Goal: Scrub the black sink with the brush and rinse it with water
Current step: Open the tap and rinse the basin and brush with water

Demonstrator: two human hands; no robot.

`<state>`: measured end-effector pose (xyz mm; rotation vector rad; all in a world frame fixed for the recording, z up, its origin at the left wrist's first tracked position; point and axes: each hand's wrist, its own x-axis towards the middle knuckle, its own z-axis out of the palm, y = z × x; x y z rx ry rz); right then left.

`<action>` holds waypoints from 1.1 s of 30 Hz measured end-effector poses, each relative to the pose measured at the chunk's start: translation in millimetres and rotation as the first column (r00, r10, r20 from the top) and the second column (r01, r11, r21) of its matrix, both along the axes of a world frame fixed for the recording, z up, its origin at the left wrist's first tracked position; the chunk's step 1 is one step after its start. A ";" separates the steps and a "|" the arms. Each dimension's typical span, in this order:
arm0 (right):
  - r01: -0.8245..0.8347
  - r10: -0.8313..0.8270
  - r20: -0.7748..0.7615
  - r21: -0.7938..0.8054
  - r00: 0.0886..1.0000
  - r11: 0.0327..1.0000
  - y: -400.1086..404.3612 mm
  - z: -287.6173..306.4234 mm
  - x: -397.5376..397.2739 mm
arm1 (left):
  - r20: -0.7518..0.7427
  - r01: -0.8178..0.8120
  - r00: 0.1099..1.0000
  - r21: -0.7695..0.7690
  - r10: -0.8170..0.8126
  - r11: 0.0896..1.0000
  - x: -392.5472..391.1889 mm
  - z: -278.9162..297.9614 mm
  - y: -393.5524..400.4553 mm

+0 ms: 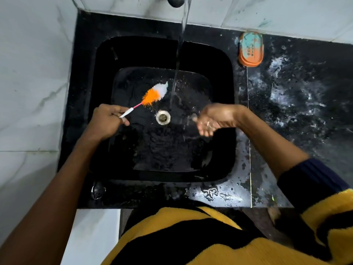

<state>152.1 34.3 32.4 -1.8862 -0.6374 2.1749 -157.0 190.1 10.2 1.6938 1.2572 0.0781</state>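
The black sink (107,58) fills the middle of the view, its bottom wet, with a round metal drain (163,117) at the centre. Water (180,46) streams from the tap (175,1) at the top and lands just above the drain. My left hand (107,122) is shut on the thin white and pink handle of a brush (155,93) with orange and white bristles, held over the basin left of the stream. My right hand (214,119) hovers open and wet, palm cupped, to the right of the drain.
An orange soap dish (250,49) sits on the black speckled counter (298,96) right of the basin, and foam and water spots cover that counter. White marble wall tiles (32,77) close off the left and back. My yellow and black sweater (191,240) is at the front edge.
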 end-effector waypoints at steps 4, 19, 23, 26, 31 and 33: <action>-0.454 0.535 0.304 -0.300 0.788 0.839 -52.0 -9.1 1.5 | -0.016 -0.001 1.000 0.001 0.001 1.000 -0.9 0.0 -0.6; 0.744 -0.697 -0.296 0.083 0.653 0.663 67.8 -14.4 -49.7 | -0.045 0.005 0.999 -0.002 -0.005 1.000 -4.2 8.6 -7.3; 0.945 -0.896 -0.443 -0.277 0.033 0.172 115.3 -18.2 -80.2 | -0.050 0.014 0.999 0.007 -0.013 1.000 -7.1 11.6 -7.0; 0.930 -0.823 -0.533 -0.368 -0.195 0.018 132.5 -14.0 -76.6 | -0.037 0.015 0.999 0.012 -0.015 1.000 -10.0 12.8 -5.6; 0.920 -0.756 -0.653 -0.326 -0.053 0.218 104.7 -5.9 -48.2 | -0.033 0.004 0.999 -0.011 -0.005 1.000 -11.7 13.2 -7.0; 0.894 -0.758 -0.620 -0.199 0.201 0.400 74.4 -3.2 -31.0 | -0.040 0.001 0.999 -0.016 -0.001 1.000 -12.1 12.1 -6.9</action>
